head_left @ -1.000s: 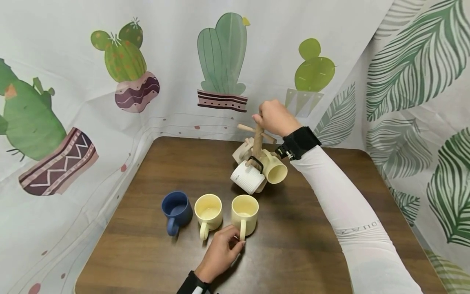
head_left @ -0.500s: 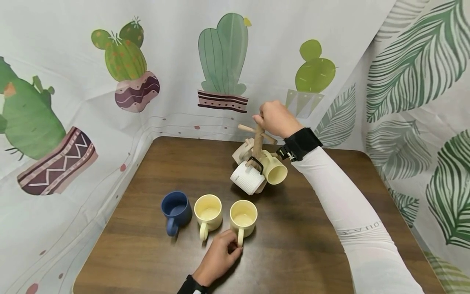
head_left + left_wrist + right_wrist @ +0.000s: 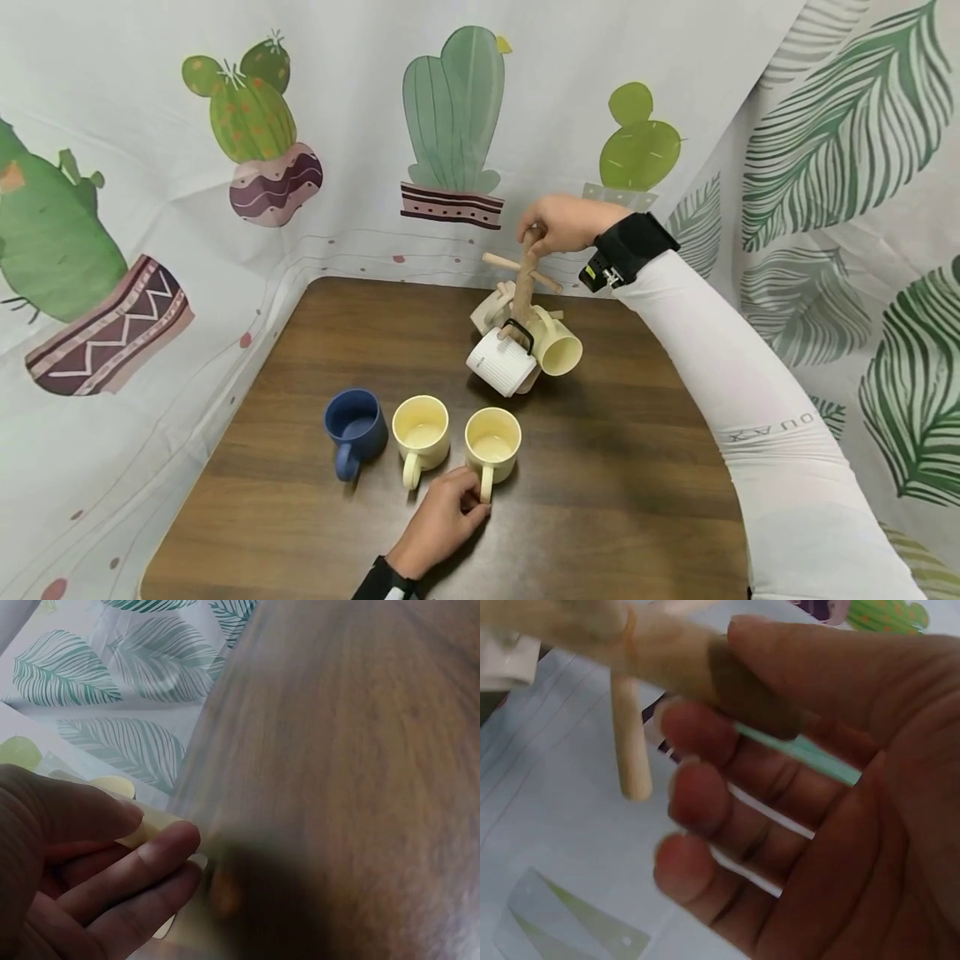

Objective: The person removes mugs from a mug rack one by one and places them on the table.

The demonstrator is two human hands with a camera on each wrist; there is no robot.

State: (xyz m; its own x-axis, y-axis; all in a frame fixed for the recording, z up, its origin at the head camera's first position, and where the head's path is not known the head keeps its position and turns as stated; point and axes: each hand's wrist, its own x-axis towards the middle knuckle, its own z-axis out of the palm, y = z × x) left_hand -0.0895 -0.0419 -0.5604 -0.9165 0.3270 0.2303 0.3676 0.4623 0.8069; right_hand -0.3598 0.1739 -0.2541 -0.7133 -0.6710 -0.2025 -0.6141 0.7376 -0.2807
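At the front of the table my left hand (image 3: 442,521) pinches the handle of a pale yellow mug (image 3: 492,437), which stands upright. In the left wrist view the thumb and fingers (image 3: 142,862) come together over a strip of that pale handle. At the back my right hand (image 3: 566,223) holds the top of a wooden mug tree (image 3: 523,287), thumb on one side of the post and fingertips on the other. On the tree's pegs hang a white ribbed mug (image 3: 498,364) with a black handle, a yellow mug (image 3: 561,348) and a beige mug (image 3: 487,312).
Left of the held mug stand a second yellow mug (image 3: 422,427) and a blue mug (image 3: 354,425), handles toward me. Bare upper pegs (image 3: 501,262) stick out of the tree. The brown wooden table (image 3: 637,467) ends at a printed curtain (image 3: 360,150) behind and beside it.
The yellow mug in my left hand has come slightly closer to me. My right hand has turned on the post, its wrist shifting right, so the post's top now shows between the fingers.
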